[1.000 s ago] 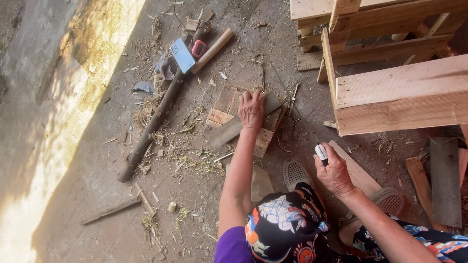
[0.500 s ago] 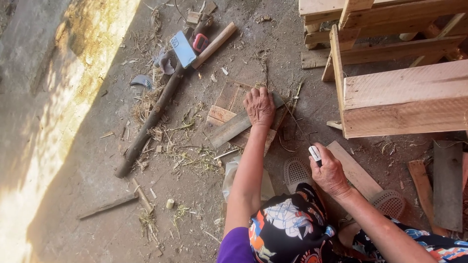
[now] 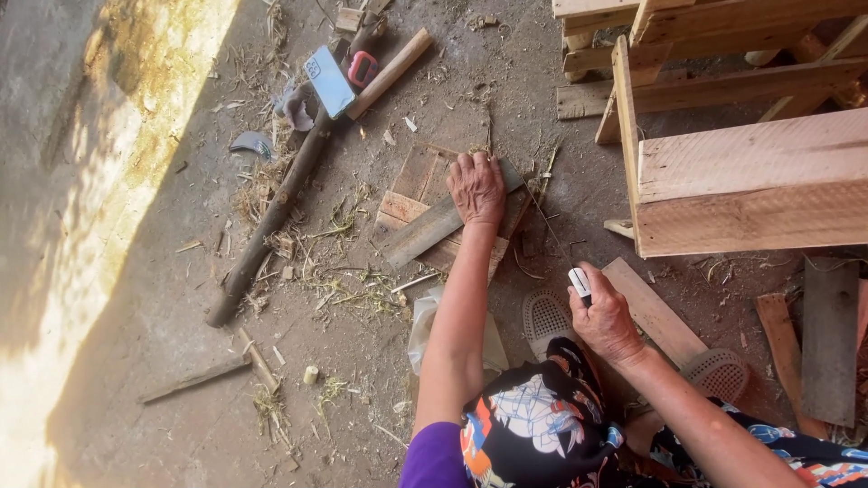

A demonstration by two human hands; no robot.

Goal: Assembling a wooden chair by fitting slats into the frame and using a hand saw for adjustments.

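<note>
My left hand (image 3: 476, 185) lies palm down on a grey wooden slat (image 3: 425, 232), pressing it. The slat rests slantwise across a few short brown boards (image 3: 414, 176) on the dirt floor. My right hand (image 3: 604, 321) is nearer to me, closed around a small white marker with a dark tip (image 3: 579, 282), held above a light plank (image 3: 655, 312). A patterned headscarf (image 3: 533, 425) fills the bottom middle of the view.
A wooden pallet frame (image 3: 741, 181) stands at the upper right. A long dark log (image 3: 271, 212), a pale stick (image 3: 391, 61), a flat blue-grey blade (image 3: 328, 81) and a red tool (image 3: 363, 66) lie at the upper left. Two mesh sandals (image 3: 545, 316) and loose boards (image 3: 827, 334) lie on the right.
My right hand with the marker has shifted slightly. My left hand stays on the slat.
</note>
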